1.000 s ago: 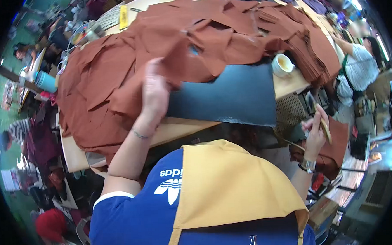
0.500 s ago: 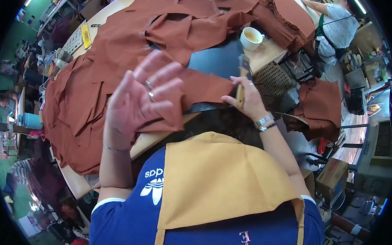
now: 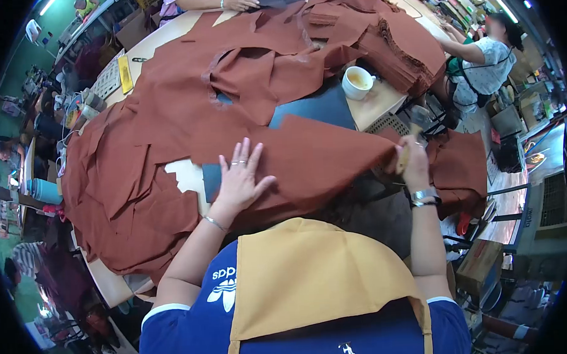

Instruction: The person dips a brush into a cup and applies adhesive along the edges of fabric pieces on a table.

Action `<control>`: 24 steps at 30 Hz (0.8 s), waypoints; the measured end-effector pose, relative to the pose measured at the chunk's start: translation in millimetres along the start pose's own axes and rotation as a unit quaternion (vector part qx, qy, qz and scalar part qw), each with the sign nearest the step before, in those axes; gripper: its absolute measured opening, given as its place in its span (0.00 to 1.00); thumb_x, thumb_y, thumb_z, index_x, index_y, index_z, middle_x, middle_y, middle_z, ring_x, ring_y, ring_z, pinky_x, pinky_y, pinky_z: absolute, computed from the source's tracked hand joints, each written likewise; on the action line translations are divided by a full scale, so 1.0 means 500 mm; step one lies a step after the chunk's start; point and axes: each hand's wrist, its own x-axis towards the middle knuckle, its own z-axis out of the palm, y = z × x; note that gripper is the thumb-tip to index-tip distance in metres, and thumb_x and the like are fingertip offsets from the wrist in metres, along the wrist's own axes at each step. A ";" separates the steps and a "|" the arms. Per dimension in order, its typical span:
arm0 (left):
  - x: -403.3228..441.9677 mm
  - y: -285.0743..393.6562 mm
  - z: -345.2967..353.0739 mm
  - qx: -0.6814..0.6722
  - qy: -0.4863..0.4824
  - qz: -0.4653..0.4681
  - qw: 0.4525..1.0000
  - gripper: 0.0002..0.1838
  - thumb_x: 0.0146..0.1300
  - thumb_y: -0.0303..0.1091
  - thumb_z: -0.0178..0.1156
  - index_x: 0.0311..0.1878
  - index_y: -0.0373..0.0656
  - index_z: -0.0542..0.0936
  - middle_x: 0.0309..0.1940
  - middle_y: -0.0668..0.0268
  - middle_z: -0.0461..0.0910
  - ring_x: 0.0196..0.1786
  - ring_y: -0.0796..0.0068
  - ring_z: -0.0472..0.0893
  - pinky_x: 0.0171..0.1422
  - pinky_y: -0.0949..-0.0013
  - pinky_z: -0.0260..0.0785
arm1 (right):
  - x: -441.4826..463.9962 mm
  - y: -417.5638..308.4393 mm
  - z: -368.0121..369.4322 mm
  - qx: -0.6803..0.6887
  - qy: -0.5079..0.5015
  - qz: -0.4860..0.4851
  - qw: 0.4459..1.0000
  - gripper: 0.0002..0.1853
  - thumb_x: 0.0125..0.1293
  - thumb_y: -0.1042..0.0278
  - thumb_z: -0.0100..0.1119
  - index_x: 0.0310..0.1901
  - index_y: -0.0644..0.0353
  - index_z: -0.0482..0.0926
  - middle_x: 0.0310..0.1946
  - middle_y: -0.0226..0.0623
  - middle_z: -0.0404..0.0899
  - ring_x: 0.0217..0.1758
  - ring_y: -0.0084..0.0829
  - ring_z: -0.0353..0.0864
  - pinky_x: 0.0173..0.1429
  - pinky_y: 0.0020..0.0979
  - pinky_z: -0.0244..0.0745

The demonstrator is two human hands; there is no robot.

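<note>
My left hand (image 3: 241, 182) lies spread on a reddish-brown piece of material (image 3: 308, 160) near the table's front edge. That piece stretches right to my right hand (image 3: 414, 165), whose fingers are closed round a brush with a wooden handle (image 3: 404, 158); the piece's right corner meets these fingers, though whether they pinch it is hidden. Under the piece, a dark board (image 3: 321, 107) shows in part. A white cup (image 3: 358, 82) with yellowish contents stands upright behind the board's right end.
More brown pieces (image 3: 125, 177) cover much of the table (image 3: 108, 283), with a stack (image 3: 395, 61) at the back right. Brown material (image 3: 457, 169) hangs beyond my right hand. A co-worker (image 3: 484, 60) is at the right; another person's hand (image 3: 241, 3) rests at the far edge.
My left hand has gone from raised, palm showing, to flat on the material. My right hand has moved right with the brush, and the brown piece now stretches further right over the board.
</note>
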 end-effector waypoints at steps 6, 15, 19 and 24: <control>0.065 0.056 0.027 0.014 -0.008 0.034 0.999 0.50 0.63 0.72 0.55 0.82 0.56 0.55 0.83 0.52 0.45 0.84 0.45 0.45 0.78 0.25 0.37 | -0.011 0.044 -0.081 -0.153 -0.015 0.020 0.988 0.07 0.69 0.68 0.62 0.45 0.56 0.76 0.34 0.43 0.82 0.41 0.47 0.81 0.56 0.46 0.71; 0.054 0.046 0.051 -0.030 -0.027 0.175 0.984 0.37 0.70 0.62 0.54 0.78 0.60 0.64 0.82 0.57 0.51 0.84 0.51 0.49 0.80 0.29 0.38 | 0.077 0.002 -0.017 0.217 0.067 0.082 0.971 0.18 0.78 0.61 0.56 0.63 0.59 0.80 0.34 0.33 0.83 0.37 0.22 0.82 0.44 0.28 0.78; 0.073 0.055 0.018 -0.018 -0.025 0.127 0.991 0.36 0.70 0.62 0.54 0.76 0.56 0.67 0.81 0.59 0.55 0.83 0.53 0.51 0.80 0.29 0.39 | 0.211 -0.007 0.022 0.190 0.062 -0.015 0.980 0.17 0.68 0.62 0.69 0.54 0.61 0.86 0.41 0.40 0.89 0.42 0.25 0.87 0.49 0.26 0.79; 0.104 0.094 0.017 0.109 -0.006 0.028 0.994 0.40 0.68 0.66 0.53 0.76 0.52 0.67 0.79 0.47 0.55 0.83 0.47 0.49 0.79 0.26 0.34 | 0.347 0.004 0.104 0.235 -0.012 0.024 0.972 0.17 0.61 0.55 0.74 0.45 0.59 0.90 0.42 0.43 0.90 0.45 0.34 0.90 0.53 0.31 0.81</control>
